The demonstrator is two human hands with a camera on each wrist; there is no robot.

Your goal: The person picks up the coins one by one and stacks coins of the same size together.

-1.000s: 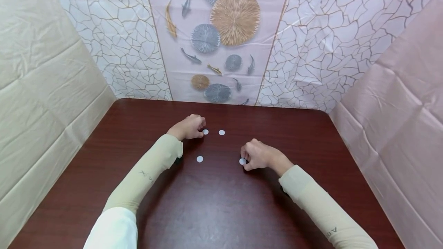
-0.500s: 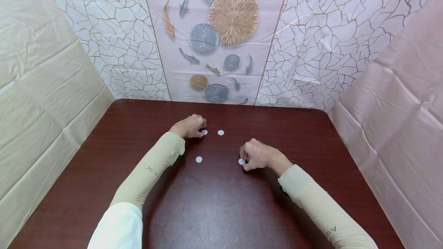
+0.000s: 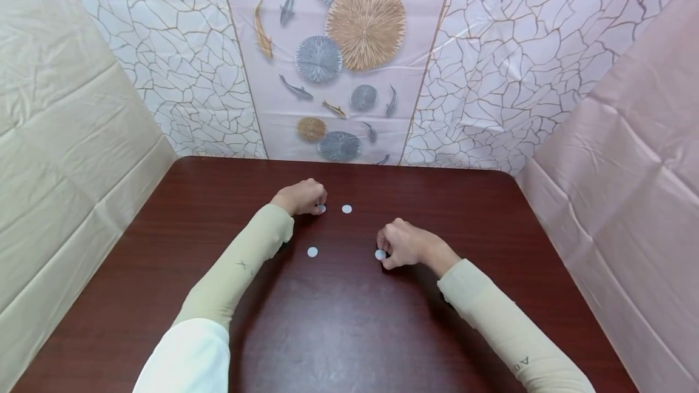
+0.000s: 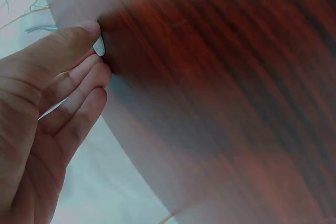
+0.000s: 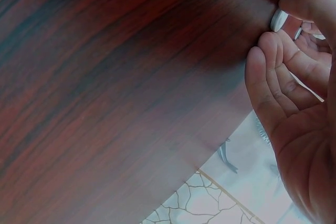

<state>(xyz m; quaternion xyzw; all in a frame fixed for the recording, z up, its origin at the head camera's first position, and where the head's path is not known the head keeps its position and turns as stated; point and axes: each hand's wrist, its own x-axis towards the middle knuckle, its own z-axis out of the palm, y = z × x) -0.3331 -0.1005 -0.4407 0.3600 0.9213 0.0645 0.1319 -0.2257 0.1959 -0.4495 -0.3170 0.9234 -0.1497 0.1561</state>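
Toward the far side of the table my left hand (image 3: 302, 196) pinches a small round white disc (image 3: 321, 208) between thumb and fingertips. The left wrist view has that same disc (image 4: 100, 46) standing out between the thumb and the curled fingers, close to the tabletop. Nearer and to the right, my right hand (image 3: 406, 244) has thumb and fingers at the edges of another white disc (image 3: 380, 255), which looks flat on the table. Two more white discs lie loose: one (image 3: 346, 209) right of my left hand, one (image 3: 312, 252) left of my right hand.
The dark red-brown wooden table (image 3: 327, 332) has a smooth, shiny top. Behind it hangs a patterned cloth (image 3: 338, 102) with fish and round motifs. Plain pale cloth walls (image 3: 60, 156) stand along the left and right sides.
My left hand's fingers have closed in on the disc beside them, covering more of it. The right hand stays on its disc. The whole head view has shifted slightly.
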